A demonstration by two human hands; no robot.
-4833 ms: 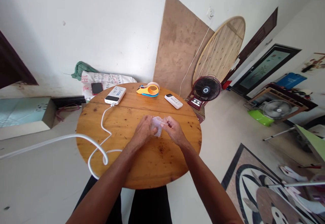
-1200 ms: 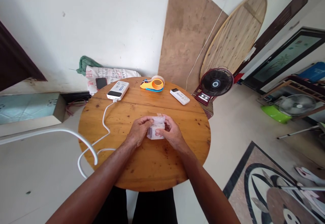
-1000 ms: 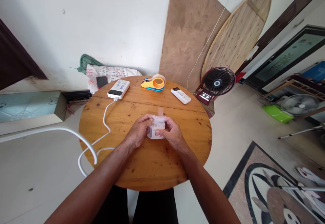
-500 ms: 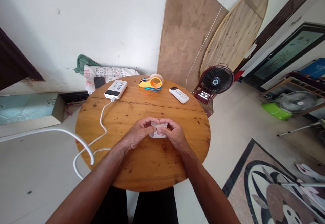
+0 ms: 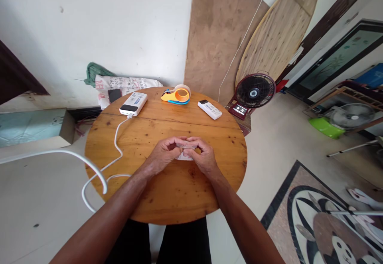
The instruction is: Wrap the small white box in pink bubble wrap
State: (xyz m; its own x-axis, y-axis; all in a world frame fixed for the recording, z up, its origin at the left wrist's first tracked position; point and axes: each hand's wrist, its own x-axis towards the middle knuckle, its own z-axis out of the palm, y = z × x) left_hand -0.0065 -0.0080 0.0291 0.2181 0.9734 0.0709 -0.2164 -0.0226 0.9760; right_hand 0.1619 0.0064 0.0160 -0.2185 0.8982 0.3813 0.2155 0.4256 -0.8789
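Near the middle of the round wooden table (image 5: 167, 200), both hands grip a small whitish packet (image 5: 184, 157) with faint printing. My left hand (image 5: 163, 155) is closed on its left side, thumb on the near face and fingers along the far edge. From the right, my right hand (image 5: 206, 156) pinches it the same way, with its thumb close to the other thumb. Fingers cover much of the packet, so its exact kind is unclear.
Along the table's far side are a white power bank (image 5: 133, 103) with a plugged-in white cable (image 5: 116, 138), an orange tape dispenser (image 5: 176, 95) and a second white power bank (image 5: 210, 109). A dark red fan (image 5: 253, 92) stands beyond the right edge.
The packet has tilted in my hands, and less of its printed face shows between the thumbs. Both hands stay in nearly the same place. The view has shifted slightly.
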